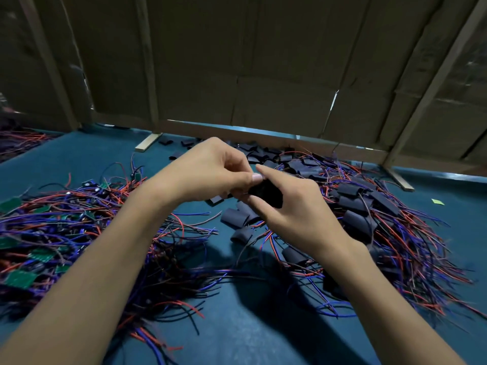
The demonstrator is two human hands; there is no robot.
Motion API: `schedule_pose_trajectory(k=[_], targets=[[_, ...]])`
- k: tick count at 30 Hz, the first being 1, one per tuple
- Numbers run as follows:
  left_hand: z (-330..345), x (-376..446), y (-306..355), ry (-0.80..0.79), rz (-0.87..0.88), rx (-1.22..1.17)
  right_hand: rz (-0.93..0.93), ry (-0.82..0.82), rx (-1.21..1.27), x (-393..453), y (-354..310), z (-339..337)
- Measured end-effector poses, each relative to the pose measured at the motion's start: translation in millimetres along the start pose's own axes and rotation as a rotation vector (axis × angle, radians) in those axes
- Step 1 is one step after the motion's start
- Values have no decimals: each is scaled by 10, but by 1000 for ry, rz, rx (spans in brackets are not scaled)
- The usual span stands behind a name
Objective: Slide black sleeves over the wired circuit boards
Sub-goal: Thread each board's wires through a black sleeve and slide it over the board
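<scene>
A black sleeve [266, 193] is held up above the blue table, between both hands. My right hand [287, 204] grips it from below and behind, index finger stretched out over its top. My left hand [213, 169] pinches at the sleeve's left end with curled fingers; whatever it feeds in there is hidden. To the left lies a pile of green circuit boards [18, 279] with red, blue and black wires. Loose black sleeves [237, 217] lie under the hands. On the right is a heap of sleeved boards [355, 204] with wires trailing out.
The blue table [237, 325] runs to a cardboard screen [250, 75] on wooden battens at the back. More loose sleeves [263, 151] lie along the screen's foot. A small green scrap [438, 202] lies at the far right. Stray wires cross the front of the table.
</scene>
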State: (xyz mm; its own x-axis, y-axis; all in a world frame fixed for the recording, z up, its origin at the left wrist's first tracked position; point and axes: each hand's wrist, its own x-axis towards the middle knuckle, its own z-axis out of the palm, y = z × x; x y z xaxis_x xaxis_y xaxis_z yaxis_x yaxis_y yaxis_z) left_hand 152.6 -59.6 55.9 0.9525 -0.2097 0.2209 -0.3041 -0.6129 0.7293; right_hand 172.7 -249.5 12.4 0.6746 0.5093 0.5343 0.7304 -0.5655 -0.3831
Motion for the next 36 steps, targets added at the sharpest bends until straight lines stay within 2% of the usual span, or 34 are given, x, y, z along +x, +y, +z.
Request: schedule_pose_trajectory(k=[3,6,8,10,13,15,19,25,28,32,36], targets=[[-76,-30,-23,69,-16,-50,118,-42,-11,-12,66,37],[-195,-30,-139,52,-132,110,226,-54,14,-13,160,62],[-266,-38,-267,-84,-306,378,280,-98,26,-14,211,71],[-258,-65,-404,-306,-514,645,326,-109,50,-6,254,68],[-118,-48,-581,-494,-656,819,377,-68,138,30,292,28],[-17,10,-636,-495,-633,805,403,-31,199,46,290,-17],[125,54,-644,-397,-540,804,398,47,242,33,239,-90],[61,1,-512,-414,-431,660,374,90,258,51,177,-156],[-49,-17,-388,-307,-321,535,362,122,271,59,179,-185],[-177,-29,-180,-74,-134,453,362,233,393,70,162,-191],[-235,-73,-5,107,34,191,325,187,450,75,90,-203]])
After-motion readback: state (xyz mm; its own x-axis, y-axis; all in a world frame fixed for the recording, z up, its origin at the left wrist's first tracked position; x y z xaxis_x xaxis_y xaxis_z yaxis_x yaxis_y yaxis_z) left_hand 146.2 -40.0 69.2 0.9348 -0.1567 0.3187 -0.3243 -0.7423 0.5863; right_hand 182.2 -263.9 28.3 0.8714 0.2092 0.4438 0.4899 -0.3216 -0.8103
